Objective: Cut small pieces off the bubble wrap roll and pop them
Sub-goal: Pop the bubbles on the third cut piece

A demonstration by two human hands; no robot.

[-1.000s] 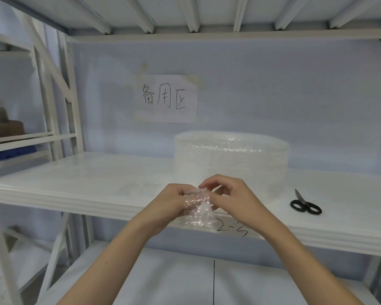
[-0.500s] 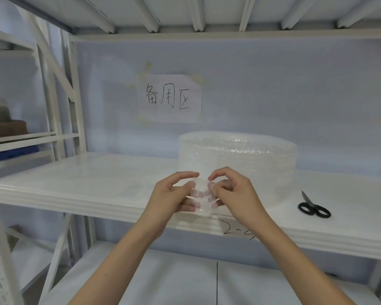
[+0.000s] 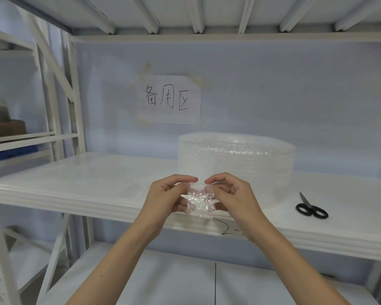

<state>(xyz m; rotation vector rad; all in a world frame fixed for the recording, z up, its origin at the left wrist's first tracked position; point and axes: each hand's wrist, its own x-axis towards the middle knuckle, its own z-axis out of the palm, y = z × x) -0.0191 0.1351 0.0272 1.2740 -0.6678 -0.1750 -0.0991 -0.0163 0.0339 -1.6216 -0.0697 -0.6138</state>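
A small clear piece of bubble wrap point(image 3: 201, 200) is pinched between both hands in front of the shelf edge. My left hand point(image 3: 165, 199) grips its left side between thumb and fingers. Its right side is held the same way by my right hand point(image 3: 231, 198). The two index fingertips almost touch above the piece. Behind the hands stands the big bubble wrap roll point(image 3: 235, 166) on its flat end, on the white shelf point(image 3: 75, 179). Black-handled scissors point(image 3: 310, 206) lie shut on the shelf to the right of the roll.
A paper sign with handwritten characters point(image 3: 170, 100) is taped to the back wall. Another flat scrap of bubble wrap point(image 3: 134, 187) lies on the shelf left of my hands. A lower shelf point(image 3: 185, 280) runs beneath my arms. Rack uprights point(image 3: 73, 106) stand at the left.
My hands rose slightly and turned the bubble wrap piece, which now spreads flatter between the fingers. The view shifted a little, so roll and scissors sit further right than a second ago.
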